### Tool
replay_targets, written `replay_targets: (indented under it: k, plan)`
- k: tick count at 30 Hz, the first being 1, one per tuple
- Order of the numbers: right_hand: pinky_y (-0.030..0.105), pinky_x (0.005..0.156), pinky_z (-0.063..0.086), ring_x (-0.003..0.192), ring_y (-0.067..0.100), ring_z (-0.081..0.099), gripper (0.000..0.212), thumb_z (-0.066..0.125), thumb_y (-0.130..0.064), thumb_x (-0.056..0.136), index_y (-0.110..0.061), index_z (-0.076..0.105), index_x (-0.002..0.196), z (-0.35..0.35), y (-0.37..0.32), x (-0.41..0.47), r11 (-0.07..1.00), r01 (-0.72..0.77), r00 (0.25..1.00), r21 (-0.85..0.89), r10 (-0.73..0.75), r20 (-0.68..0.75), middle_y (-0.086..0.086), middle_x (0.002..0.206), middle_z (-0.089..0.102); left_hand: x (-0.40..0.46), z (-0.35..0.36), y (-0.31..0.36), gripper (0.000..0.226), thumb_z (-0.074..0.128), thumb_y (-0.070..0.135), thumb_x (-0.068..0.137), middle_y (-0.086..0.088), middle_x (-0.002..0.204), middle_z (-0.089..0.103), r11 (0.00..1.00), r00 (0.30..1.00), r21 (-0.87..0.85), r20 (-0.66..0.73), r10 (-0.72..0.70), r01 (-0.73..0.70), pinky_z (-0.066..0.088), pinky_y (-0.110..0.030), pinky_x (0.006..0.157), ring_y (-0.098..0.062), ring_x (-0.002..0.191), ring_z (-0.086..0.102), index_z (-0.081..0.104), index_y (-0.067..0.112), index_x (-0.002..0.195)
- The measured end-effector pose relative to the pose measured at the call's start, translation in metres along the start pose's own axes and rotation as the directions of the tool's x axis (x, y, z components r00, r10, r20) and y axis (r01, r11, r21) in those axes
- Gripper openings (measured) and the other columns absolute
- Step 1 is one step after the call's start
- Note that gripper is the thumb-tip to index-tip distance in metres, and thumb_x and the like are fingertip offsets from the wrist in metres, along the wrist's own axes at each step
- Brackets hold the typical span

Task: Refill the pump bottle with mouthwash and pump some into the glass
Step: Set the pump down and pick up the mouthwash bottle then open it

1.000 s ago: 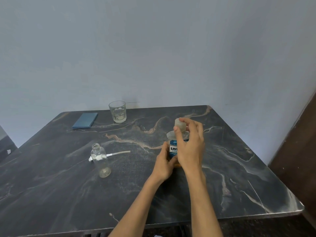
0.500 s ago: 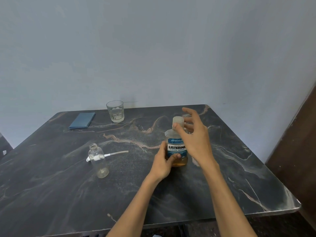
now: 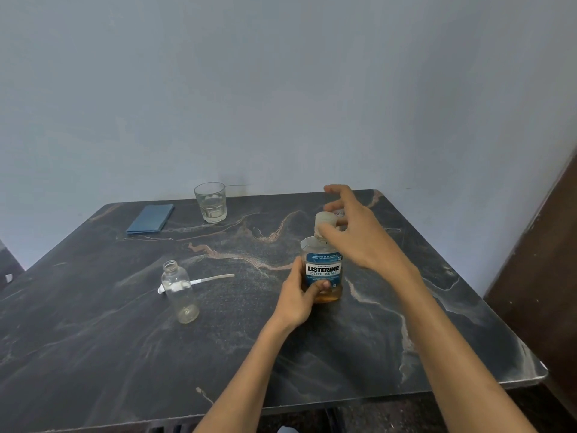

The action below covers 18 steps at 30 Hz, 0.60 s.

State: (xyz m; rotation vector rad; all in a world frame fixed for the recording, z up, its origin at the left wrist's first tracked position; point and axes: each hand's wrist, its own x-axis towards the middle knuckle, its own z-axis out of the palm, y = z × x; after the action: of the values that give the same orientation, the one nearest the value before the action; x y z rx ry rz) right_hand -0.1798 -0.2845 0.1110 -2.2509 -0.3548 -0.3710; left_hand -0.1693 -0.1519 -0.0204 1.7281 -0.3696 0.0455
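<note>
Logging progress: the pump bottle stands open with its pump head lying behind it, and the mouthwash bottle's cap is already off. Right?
Not quite. The head view shows the cap still on the mouthwash bottle, at the right hand's fingertips. The pump bottle does stand open, pump head behind it.

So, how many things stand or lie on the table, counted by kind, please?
Bottles: 2, the mouthwash bottle and the empty pump bottle
Glasses: 1, the glass
Pump heads: 1, the pump head
Blue flat things: 1, the blue flat thing
Total: 5
</note>
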Motion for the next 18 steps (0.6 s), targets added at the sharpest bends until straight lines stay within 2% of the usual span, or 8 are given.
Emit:
replay_targets:
  k: [2, 4, 7, 10, 12, 15, 18]
  plan:
    - [0.033, 0.085, 0.048, 0.101, 0.009, 0.05, 0.069, 0.061, -0.047, 0.078, -0.04, 0.023, 0.135, -0.0008, -0.0008, 0.0007, 0.998, -0.009, 1.0, -0.057, 0.01, 0.014, -0.004, 0.131, 0.04, -0.0003, 0.0001, 0.0008, 0.043, 0.062, 0.013, 0.089, 0.019, 0.117, 0.056, 1.0, 1.0, -0.004, 0.006, -0.002, 0.002, 0.041, -0.005, 0.088, 0.014, 0.107, 0.053, 0.041, 0.031, 0.121]
    - [0.037, 0.087, 0.049, 0.104, 0.014, 0.051, 0.078, 0.066, -0.056, 0.073, -0.036, 0.025, 0.136, -0.0011, -0.0007, 0.0017, 0.991, -0.031, 0.999, -0.133, 0.035, 0.025, -0.001, 0.13, 0.04, -0.0002, 0.0002, 0.0014, 0.043, 0.062, 0.014, 0.089, 0.019, 0.117, 0.056, 1.0, 1.0, -0.005, 0.011, -0.007, 0.007, 0.042, -0.006, 0.089, 0.013, 0.108, 0.053, 0.041, 0.034, 0.119]
    - [0.031, 0.081, 0.05, 0.093, 0.013, 0.056, 0.068, 0.069, -0.043, 0.077, -0.028, 0.033, 0.133, -0.0034, 0.0005, 0.004, 0.989, -0.028, 0.999, -0.143, 0.033, 0.035, -0.002, 0.116, 0.053, -0.0002, 0.0001, 0.0017, 0.044, 0.061, 0.015, 0.089, 0.021, 0.118, 0.054, 1.0, 1.0, -0.001, 0.017, -0.008, 0.008, 0.04, -0.004, 0.09, 0.014, 0.108, 0.051, 0.038, 0.034, 0.122]
    - [0.028, 0.077, 0.05, 0.095, 0.012, 0.057, 0.062, 0.065, -0.033, 0.079, -0.031, 0.033, 0.133, -0.0045, 0.0019, 0.0046, 0.996, -0.034, 0.997, -0.077, 0.039, 0.067, -0.008, 0.11, 0.052, -0.0004, -0.0001, 0.0025, 0.043, 0.061, 0.015, 0.089, 0.024, 0.117, 0.053, 1.0, 1.0, 0.006, 0.022, -0.014, 0.014, 0.04, -0.002, 0.087, 0.017, 0.106, 0.05, 0.038, 0.036, 0.12]
    - [0.03, 0.079, 0.05, 0.099, 0.013, 0.056, 0.065, 0.063, -0.038, 0.078, -0.033, 0.031, 0.134, -0.0031, 0.0015, 0.0034, 0.996, -0.026, 0.997, -0.088, 0.033, 0.071, -0.007, 0.116, 0.05, -0.0005, 0.0, 0.0027, 0.043, 0.061, 0.014, 0.089, 0.023, 0.117, 0.054, 1.0, 1.0, 0.003, 0.018, -0.021, 0.021, 0.041, -0.005, 0.089, 0.013, 0.108, 0.051, 0.039, 0.039, 0.117]
    - [0.036, 0.085, 0.05, 0.104, 0.015, 0.054, 0.077, 0.067, -0.056, 0.071, -0.034, 0.03, 0.135, -0.0016, 0.0006, 0.0032, 0.988, -0.034, 0.999, -0.152, 0.039, 0.031, -0.002, 0.128, 0.042, -0.0003, 0.0005, 0.0024, 0.043, 0.062, 0.014, 0.089, 0.019, 0.119, 0.055, 1.0, 1.0, 0.0, 0.01, -0.018, 0.018, 0.042, -0.01, 0.092, 0.007, 0.112, 0.052, 0.039, 0.038, 0.117]
    - [0.034, 0.081, 0.051, 0.096, 0.014, 0.057, 0.073, 0.07, -0.053, 0.072, -0.03, 0.034, 0.132, -0.0017, 0.0009, 0.0039, 0.984, -0.032, 0.999, -0.175, 0.033, -0.001, -0.001, 0.12, 0.048, 0.0002, 0.0009, 0.0018, 0.042, 0.062, 0.015, 0.089, 0.015, 0.12, 0.056, 1.0, 1.0, 0.005, 0.006, -0.009, 0.009, 0.041, -0.014, 0.096, 0.003, 0.113, 0.052, 0.04, 0.036, 0.118]
